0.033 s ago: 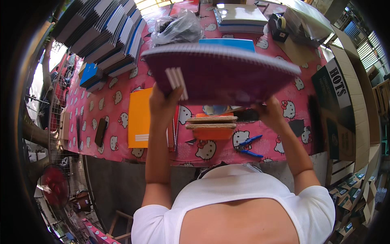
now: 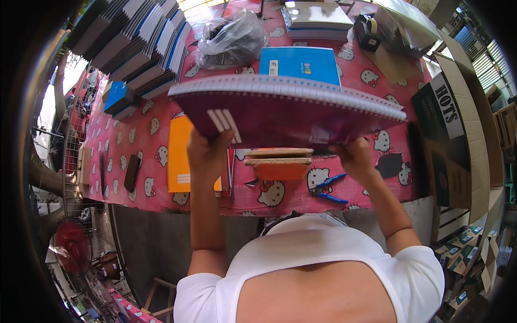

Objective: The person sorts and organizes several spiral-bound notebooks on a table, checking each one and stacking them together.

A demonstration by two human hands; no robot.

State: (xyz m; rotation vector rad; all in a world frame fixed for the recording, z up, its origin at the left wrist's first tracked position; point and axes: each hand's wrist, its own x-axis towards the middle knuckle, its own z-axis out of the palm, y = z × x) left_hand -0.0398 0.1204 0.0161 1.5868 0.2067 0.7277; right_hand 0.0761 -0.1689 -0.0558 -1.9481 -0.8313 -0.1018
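I hold a large purple spiral-bound notebook (image 2: 291, 113) up over the table with both hands, its wire spine along the far edge. My left hand (image 2: 207, 153) grips its near left corner, beside three white stripes on the cover. My right hand (image 2: 353, 156) grips its near right edge. Under the notebook, on the pink cat-print tablecloth (image 2: 151, 129), lies an orange block topped with two wooden boards (image 2: 278, 161). An orange notebook (image 2: 180, 156) lies just left of my left hand.
Blue-handled pliers (image 2: 328, 188) lie near the table's front edge. A blue notebook (image 2: 300, 63), a plastic bag (image 2: 231, 37) and a tape dispenser (image 2: 368, 24) sit farther back. Notebook stacks (image 2: 134, 43) fill the far left. Cardboard boxes (image 2: 452, 140) stand at the right.
The purple notebook sits slightly lower and nearer in the picture; both hands keep the same grip.
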